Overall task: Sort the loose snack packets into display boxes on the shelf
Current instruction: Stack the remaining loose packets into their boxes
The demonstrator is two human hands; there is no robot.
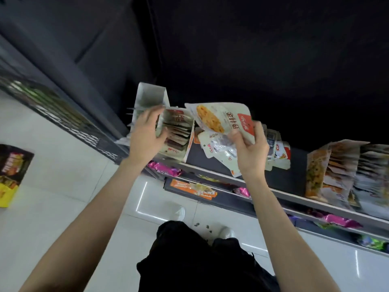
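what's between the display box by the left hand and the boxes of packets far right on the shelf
In the head view, a loose pile of snack packets lies on the shelf between the display box and the right boxes; the right hand holds packets above it.

White snack packets [221, 120] fanned above the shelf [212, 170], beside an open display box [174, 131] of upright packets
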